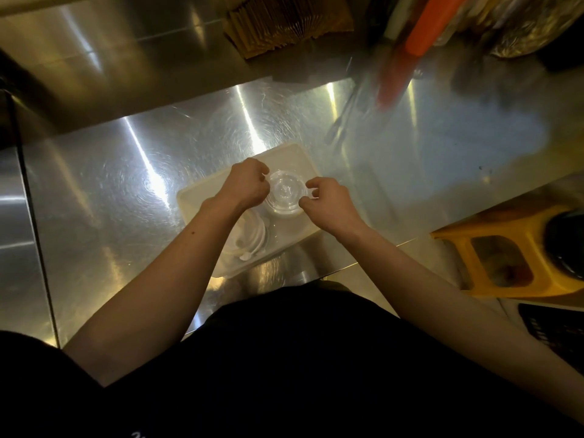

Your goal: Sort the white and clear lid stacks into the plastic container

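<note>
My left hand [248, 184] at nine o'clock and right hand [325, 200] at three pinch the clear lids [286, 192] over the container [196, 200], white lids [249, 238] at seven; a loose pinch could spill them.

The room is dim and yellowish. Bright streaks of glare shine on the metal desk [132, 172]. The orange thing [407, 55] at the top is blurry. Edges bend and look dark.

Clear lids [286, 192] and white lids [249, 240] in a cream container [196, 202] on silver counter [110, 197].
</note>
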Action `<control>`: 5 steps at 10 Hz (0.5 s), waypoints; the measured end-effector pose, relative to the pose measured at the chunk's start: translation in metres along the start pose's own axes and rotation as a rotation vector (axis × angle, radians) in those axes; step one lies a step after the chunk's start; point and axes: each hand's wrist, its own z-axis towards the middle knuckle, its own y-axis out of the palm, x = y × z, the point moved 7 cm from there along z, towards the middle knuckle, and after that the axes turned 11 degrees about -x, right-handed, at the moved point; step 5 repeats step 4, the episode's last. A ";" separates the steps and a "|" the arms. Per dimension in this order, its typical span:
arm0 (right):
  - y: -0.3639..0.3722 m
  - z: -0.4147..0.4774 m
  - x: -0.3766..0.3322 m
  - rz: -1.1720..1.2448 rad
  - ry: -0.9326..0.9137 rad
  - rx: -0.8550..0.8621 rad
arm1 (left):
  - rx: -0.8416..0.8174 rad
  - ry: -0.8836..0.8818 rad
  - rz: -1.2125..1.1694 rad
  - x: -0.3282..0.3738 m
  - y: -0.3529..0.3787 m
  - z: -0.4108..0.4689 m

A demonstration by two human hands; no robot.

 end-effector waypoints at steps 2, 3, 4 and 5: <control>-0.010 -0.002 -0.010 -0.081 -0.063 0.032 | 0.026 0.014 -0.046 -0.005 -0.004 -0.005; -0.017 -0.005 -0.020 -0.075 -0.129 0.057 | 0.074 0.056 -0.072 -0.002 -0.007 -0.010; -0.023 -0.005 -0.030 -0.061 -0.208 0.095 | 0.204 0.132 -0.156 0.002 -0.017 -0.019; -0.023 -0.005 -0.030 -0.061 -0.208 0.095 | 0.204 0.132 -0.156 0.002 -0.017 -0.019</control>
